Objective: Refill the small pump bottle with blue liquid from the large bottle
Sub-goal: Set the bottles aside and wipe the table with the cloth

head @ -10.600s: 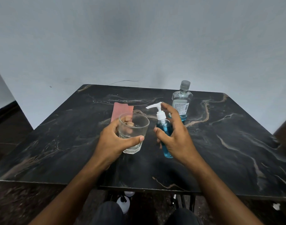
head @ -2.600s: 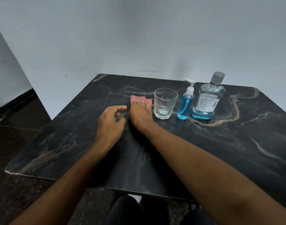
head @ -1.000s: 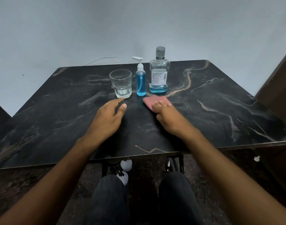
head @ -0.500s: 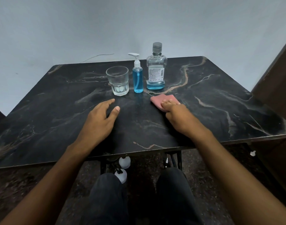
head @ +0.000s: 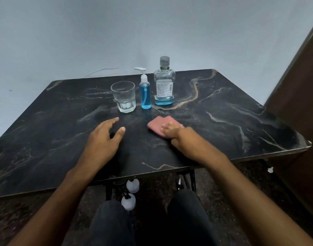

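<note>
- Your right hand (head: 171, 131) presses a pink cloth (head: 157, 124) flat against the black marble-patterned table (head: 223, 121), fingers laid over it and close together; motion blur hides whether they curl round its edge.
- Your left hand (head: 103, 139) rests palm down on the tabletop to the left, fingers relaxed and slightly apart, thumb out to the side, holding nothing.
- The small pump bottle (head: 145, 89) stands upright toward the far edge, its white pump head fitted, blue liquid reaching nearly to its shoulder.
- Just beside it on the right stands the large bottle (head: 164, 82), grey cap on, with only a shallow band of blue at its base.
- On the pump bottle's left, close but apart, an empty glass tumbler (head: 123, 96) stands upright.
- Judging by the levels and both closures in place, the pouring looks finished and you appear to be wiping up.
- Risk: the three vessels stand in a tight row just beyond the cloth, so a wide forward sweep could clip the slim pump bottle and topple it into the tumbler or the large bottle.
- Risk: the tumbler could slide on the smooth surface if your left hand reaches forward carelessly.
- Risk: a film of spilled liquid may show poorly on the dark veined top, so patches could be missed.
</note>
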A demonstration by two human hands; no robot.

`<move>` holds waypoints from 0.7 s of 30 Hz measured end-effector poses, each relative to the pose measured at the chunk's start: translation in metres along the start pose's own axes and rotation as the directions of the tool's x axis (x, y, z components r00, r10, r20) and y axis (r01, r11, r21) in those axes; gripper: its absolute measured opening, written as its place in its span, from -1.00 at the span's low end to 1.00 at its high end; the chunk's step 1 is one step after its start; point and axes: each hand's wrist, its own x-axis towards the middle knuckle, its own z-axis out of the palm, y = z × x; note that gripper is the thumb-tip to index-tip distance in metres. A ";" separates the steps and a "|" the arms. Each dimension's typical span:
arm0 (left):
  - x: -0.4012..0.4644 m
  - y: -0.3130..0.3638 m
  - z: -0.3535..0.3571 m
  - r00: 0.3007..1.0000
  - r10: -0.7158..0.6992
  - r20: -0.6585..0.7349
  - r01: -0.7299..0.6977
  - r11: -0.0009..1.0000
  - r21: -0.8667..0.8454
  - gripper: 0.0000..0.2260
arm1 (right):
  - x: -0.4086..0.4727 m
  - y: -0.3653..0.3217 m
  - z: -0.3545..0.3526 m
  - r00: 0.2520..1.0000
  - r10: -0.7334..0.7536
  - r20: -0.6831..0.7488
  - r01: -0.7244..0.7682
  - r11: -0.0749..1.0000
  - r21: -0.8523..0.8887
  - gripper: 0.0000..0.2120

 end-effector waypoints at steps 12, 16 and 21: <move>0.001 0.000 0.004 0.994 0.046 -0.101 -0.051 0.998 -0.042 -0.58 | 0.030 -0.068 0.049 0.958 -0.288 0.009 0.286 0.953 0.101 -0.48; 0.001 -0.012 0.000 0.998 -0.017 -0.063 0.011 0.994 -0.105 -0.50 | -0.001 -0.007 0.017 0.992 -0.121 -0.046 0.126 0.984 0.125 -0.52; -0.001 -0.015 0.000 0.996 -0.046 -0.080 0.034 0.989 -0.146 -0.49 | 0.023 -0.008 0.015 0.984 0.095 -0.152 -0.088 0.995 0.052 -0.41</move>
